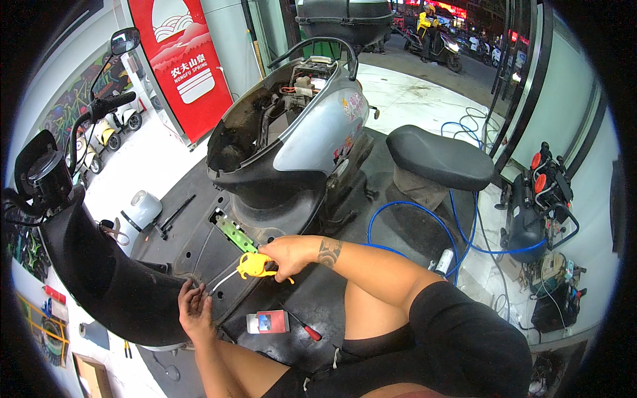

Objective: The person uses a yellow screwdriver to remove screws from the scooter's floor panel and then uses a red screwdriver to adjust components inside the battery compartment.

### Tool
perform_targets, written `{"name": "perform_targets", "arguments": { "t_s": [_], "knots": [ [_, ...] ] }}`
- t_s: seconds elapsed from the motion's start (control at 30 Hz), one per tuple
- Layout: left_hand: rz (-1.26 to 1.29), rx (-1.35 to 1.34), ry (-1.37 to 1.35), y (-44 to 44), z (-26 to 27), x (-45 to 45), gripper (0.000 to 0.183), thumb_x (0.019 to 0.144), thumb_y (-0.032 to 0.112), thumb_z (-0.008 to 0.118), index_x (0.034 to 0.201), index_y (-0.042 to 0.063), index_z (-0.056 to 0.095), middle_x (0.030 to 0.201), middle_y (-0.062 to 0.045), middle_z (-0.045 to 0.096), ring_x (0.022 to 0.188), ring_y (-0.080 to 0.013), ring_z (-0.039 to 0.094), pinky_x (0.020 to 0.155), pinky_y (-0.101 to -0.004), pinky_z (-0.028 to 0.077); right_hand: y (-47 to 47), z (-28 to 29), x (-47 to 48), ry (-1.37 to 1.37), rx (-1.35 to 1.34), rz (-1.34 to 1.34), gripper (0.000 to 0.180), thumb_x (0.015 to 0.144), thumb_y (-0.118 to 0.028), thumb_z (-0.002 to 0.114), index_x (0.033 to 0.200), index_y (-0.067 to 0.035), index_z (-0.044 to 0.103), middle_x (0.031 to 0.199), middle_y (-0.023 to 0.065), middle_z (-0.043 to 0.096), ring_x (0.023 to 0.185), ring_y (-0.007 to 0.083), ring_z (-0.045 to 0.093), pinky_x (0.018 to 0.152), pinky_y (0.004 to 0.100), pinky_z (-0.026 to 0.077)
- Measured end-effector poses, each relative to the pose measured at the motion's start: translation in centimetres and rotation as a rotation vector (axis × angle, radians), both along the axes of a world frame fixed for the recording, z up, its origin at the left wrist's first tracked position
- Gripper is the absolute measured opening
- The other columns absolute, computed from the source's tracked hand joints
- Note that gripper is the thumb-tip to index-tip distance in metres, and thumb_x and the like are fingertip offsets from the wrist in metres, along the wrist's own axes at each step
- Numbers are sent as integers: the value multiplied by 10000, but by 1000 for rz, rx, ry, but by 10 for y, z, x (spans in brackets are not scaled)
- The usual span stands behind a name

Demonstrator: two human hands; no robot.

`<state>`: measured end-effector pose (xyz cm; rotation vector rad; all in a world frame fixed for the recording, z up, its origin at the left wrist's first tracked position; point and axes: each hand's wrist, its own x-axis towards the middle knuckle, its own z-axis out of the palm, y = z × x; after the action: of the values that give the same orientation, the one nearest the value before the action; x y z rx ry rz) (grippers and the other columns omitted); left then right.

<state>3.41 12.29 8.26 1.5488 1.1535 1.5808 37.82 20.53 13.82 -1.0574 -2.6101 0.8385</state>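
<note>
My right hand [294, 256] grips a yellow air blow gun [254, 264]. Its thin pale nozzle [225, 282] points towards my left hand [196, 312]. The left fingertips are bent together just off the nozzle tip, beside the black front shield [134, 293] of a scooter; whether they pinch something small I cannot tell. Beneath both hands runs the scooter's grey footboard [199, 244]. A slot in it shows a green part [238, 238], partly behind my right hand. Seatless, the silver scooter body [313, 144] lies open at the top, with parts and wiring inside.
A red-handled screwdriver [311, 331] and a small red-and-white box [268, 322] lie near my legs. Blue air hose [398, 204] loops by a black scooter seat [438, 156]. An air compressor [525, 224] stands at right. A silver cover [144, 209] sits on the left.
</note>
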Motion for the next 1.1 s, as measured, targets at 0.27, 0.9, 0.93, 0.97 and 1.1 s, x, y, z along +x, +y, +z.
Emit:
{"name": "perform_targets", "arguments": {
  "t_s": [0.27, 0.9, 0.93, 0.97, 1.1],
  "knots": [
    [0, 18, -11, 2, -3, -2, 367, 900, -175, 686, 1230, -46, 591, 1557, -195, 501, 1331, -360, 634, 1102, -430, 551, 0, 1, 1, 25, 23, 14, 491, 739, -244, 842, 1100, 18, 636, 968, 244, 740, 969, 439, 716, 836, 503, 558],
    [13, 18, 22, 1, -4, -4, 358, 910, -167, 689, 1233, -39, 601, 1547, -192, 508, 1324, -356, 641, 1080, -418, 566, -1, 1, -1, 29, 15, -3, 494, 742, -248, 842, 1104, 22, 641, 967, 242, 741, 968, 444, 713, 836, 506, 560],
    [16, 14, 23, 1, -3, -4, 358, 910, -169, 689, 1232, -40, 601, 1546, -192, 509, 1324, -355, 642, 1078, -416, 567, -1, 1, -1, 31, 20, 1, 496, 741, -248, 843, 1104, 22, 641, 969, 242, 741, 970, 444, 714, 837, 505, 560],
    [19, 10, 23, 1, -3, -3, 358, 910, -170, 689, 1232, -40, 601, 1545, -191, 511, 1325, -355, 642, 1077, -414, 568, -2, 1, -1, 34, 26, 5, 498, 740, -249, 845, 1105, 22, 641, 970, 242, 742, 971, 444, 714, 838, 505, 560],
    [19, 8, 25, 1, -4, -5, 353, 911, -177, 681, 1227, -40, 599, 1551, -197, 510, 1318, -349, 649, 1073, -409, 570, 0, -3, -1, 27, 36, 5, 498, 740, -243, 846, 1106, 26, 641, 968, 246, 740, 974, 445, 715, 840, 502, 562]
  ]
}}
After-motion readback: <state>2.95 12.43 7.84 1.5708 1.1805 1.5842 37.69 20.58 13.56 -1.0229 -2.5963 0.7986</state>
